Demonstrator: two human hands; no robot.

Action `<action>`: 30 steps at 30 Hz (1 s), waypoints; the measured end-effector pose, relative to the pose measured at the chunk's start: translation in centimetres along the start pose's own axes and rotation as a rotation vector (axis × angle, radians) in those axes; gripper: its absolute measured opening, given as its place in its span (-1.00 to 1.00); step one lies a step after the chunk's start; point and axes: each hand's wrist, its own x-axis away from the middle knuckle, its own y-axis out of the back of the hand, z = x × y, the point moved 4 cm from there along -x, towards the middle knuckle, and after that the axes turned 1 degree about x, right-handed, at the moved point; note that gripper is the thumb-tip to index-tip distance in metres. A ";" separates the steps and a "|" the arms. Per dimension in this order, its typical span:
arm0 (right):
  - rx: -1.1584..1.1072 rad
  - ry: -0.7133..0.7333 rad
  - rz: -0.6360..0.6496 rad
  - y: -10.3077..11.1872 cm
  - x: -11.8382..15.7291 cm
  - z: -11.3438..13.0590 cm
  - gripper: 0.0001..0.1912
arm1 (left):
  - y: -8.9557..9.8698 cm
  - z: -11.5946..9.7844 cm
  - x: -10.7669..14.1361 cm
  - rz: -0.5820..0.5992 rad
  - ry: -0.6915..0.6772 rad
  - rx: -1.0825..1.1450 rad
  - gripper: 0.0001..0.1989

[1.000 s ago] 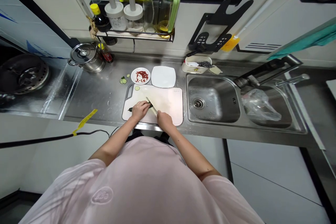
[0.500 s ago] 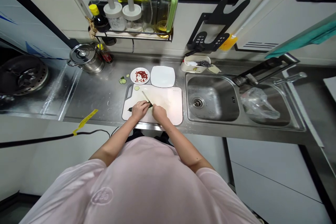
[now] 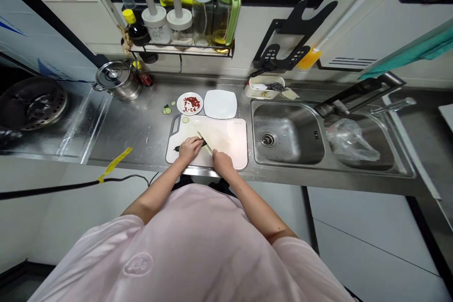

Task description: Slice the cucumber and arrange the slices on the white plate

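Shifted rightward and toward the body since the preceding frame, the right hand (image 3: 222, 163) is shown closed around the kitchen knife (image 3: 205, 143), with the handle hidden by the fingers and the blade angled away from the body. A pink T-shirt (image 3: 198, 240) occupies the foreground, and both forearms extend from it. The left hand (image 3: 190, 149) is curled down over a dark green cucumber (image 3: 176, 149), which lies on the cutting board toward its near left corner. One end of the cucumber projects beyond each side of the hand, and the end at right lies just beside the blade. Contact between blade and cucumber appears likely, but it cannot be confirmed from this view. The two hands are near each other but apart.

A pale plastic cutting board (image 3: 226, 137) lies on the stainless steel counter (image 3: 123, 122), with a cucumber slice (image 3: 185, 120) near its far edge. Beyond the board are cucumber pieces (image 3: 166, 110), a round white plate (image 3: 190, 103) bearing chopped red pieces (image 3: 193, 102), and a square white plate (image 3: 220, 104). A steel double sink (image 3: 286, 137) is set to the right, with a plastic bag (image 3: 350, 140) in its farther basin. A lidded steel pot (image 3: 118, 80) stands to the left. Bottles on a wall shelf (image 3: 180, 50) are seen farthest away.
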 end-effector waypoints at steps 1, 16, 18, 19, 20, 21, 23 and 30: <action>0.000 -0.001 -0.003 0.1 -0.3 0.2 -0.76 | 0.0 0.0 0.0 -0.001 -0.001 -0.002 -0.75; -0.023 0.016 -0.038 0.8 -2.7 1.4 -0.72 | 0.0 -0.1 0.0 0.006 -0.002 -0.009 -0.74; -0.031 0.015 -0.043 1.1 -2.8 1.6 -0.73 | 0.0 0.0 0.0 0.008 0.000 -0.008 -0.74; -0.032 0.015 -0.045 1.1 -2.9 1.7 -0.73 | 0.0 0.0 0.0 0.008 -0.001 -0.008 -0.74; -0.031 0.015 -0.048 1.2 -2.9 1.8 -0.73 | -0.1 0.0 0.0 0.009 -0.002 -0.009 -0.74; -0.030 0.014 -0.047 1.2 -2.9 1.8 -0.74 | -0.1 0.0 0.0 0.009 -0.003 -0.009 -0.74; -0.026 0.006 -0.037 1.1 -2.8 1.7 -0.73 | 0.0 0.0 0.0 0.005 -0.003 -0.009 -0.74; -0.010 -0.020 0.001 0.0 -0.9 0.4 -0.75 | -0.1 0.0 0.0 -0.004 0.003 -0.003 -0.76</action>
